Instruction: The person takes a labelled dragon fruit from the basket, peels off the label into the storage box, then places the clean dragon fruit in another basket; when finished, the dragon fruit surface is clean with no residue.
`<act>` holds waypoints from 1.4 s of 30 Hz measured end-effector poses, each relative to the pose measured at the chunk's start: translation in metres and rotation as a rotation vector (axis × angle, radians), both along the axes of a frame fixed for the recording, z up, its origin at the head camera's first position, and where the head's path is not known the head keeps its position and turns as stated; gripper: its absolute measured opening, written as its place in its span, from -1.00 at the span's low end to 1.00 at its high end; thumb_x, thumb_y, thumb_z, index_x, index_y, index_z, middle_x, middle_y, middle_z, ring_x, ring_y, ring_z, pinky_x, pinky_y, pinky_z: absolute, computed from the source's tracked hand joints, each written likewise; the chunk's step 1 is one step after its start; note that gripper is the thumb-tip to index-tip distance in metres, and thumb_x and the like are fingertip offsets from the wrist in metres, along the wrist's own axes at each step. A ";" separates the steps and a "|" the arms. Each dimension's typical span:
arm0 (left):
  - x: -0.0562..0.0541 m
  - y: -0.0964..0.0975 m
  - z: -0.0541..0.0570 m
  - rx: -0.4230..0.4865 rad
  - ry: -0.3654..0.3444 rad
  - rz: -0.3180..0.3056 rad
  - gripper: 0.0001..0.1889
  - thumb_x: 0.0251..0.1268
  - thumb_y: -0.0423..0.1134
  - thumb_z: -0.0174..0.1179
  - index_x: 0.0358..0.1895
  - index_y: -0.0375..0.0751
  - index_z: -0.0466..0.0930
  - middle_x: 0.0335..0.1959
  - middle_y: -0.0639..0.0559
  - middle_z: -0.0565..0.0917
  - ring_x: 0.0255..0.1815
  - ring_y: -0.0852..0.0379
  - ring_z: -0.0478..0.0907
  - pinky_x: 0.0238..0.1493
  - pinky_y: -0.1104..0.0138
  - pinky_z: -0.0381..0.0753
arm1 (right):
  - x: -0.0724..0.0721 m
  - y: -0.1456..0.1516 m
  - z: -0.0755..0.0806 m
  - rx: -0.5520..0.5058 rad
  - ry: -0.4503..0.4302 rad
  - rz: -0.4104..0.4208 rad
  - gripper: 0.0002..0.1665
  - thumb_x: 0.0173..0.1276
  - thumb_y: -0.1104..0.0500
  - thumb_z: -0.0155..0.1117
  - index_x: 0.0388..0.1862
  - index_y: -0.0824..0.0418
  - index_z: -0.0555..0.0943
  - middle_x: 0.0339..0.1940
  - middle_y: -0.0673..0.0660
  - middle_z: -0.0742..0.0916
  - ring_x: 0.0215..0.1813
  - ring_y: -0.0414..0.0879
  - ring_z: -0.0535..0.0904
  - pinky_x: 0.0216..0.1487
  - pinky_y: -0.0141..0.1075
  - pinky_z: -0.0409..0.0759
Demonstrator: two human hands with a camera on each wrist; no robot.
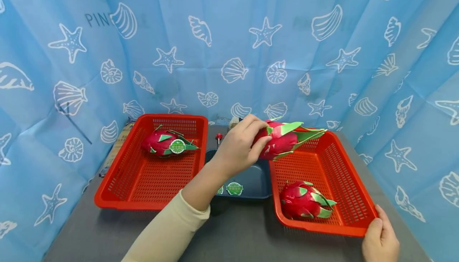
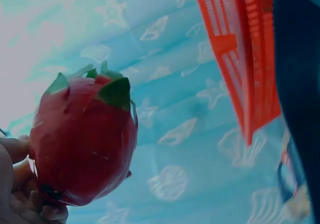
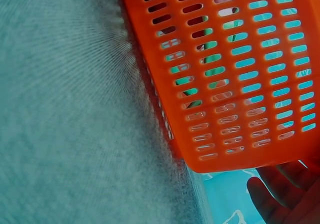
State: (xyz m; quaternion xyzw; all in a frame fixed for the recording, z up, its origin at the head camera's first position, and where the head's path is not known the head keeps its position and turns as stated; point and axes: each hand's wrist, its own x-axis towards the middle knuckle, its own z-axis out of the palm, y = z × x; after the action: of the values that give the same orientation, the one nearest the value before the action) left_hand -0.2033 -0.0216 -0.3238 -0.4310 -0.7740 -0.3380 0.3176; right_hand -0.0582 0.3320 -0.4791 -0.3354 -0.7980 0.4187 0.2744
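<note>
My left hand (image 1: 241, 144) grips a dragon fruit (image 1: 281, 140) from its left end, holding it up over the back left part of the right red basket (image 1: 365, 190). Its green-tipped leaves point right. In the left wrist view the round pink-red end of that fruit faces the camera, with fingers curled at its lower left side. Inside the right basket, near the front left, lies a second dragon fruit (image 1: 305, 200). My right hand (image 1: 381, 236) holds this basket's front right corner between thumb and fingers. Slotted basket wall fills much of the right wrist view.
A left red basket (image 1: 118, 166) holds another dragon fruit (image 1: 166, 143) with a green round label. Between the baskets sits a dark blue-grey tray (image 1: 252, 180) with green stickers, partly behind my left forearm. A small red lollipop (image 1: 219, 136) shows behind it. A blue shell-print curtain (image 1: 229, 46) hangs behind.
</note>
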 end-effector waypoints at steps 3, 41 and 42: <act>-0.017 0.030 -0.009 -0.032 -0.084 -0.004 -0.71 0.42 -0.23 0.31 0.09 -0.30 0.61 -0.05 -0.06 0.58 -0.09 0.14 0.53 -0.04 0.48 0.56 | 0.002 0.002 0.000 -0.014 -0.011 -0.002 -0.38 0.63 -0.05 -0.25 0.58 -0.01 0.37 0.32 0.40 0.58 -0.13 -0.69 0.39 -0.14 -0.74 0.32; -0.041 0.103 -0.094 -0.409 -0.311 0.087 -0.63 0.48 -0.09 0.24 0.25 -0.11 0.66 0.06 0.06 0.62 0.01 0.20 0.55 0.10 0.45 0.57 | 0.002 -0.002 0.001 -0.030 0.048 0.049 -0.36 0.62 0.10 -0.27 0.60 0.19 0.31 0.29 0.54 0.55 -0.43 -0.82 0.31 -0.48 -0.75 0.36; -0.038 0.099 -0.092 -0.381 -0.287 0.084 -0.63 0.48 -0.09 0.24 0.25 -0.11 0.66 0.06 0.06 0.62 0.03 0.19 0.55 0.11 0.44 0.57 | 0.002 -0.002 0.001 -0.037 0.048 0.052 -0.36 0.62 0.10 -0.27 0.60 0.20 0.30 0.30 0.55 0.54 -0.43 -0.82 0.31 -0.49 -0.74 0.36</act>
State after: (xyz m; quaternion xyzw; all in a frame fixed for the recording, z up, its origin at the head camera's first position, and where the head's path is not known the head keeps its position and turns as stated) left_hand -0.2413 0.0771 -0.4163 -0.3983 -0.8782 -0.2300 0.1312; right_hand -0.0563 0.3304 -0.4778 -0.3093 -0.7917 0.4485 0.2763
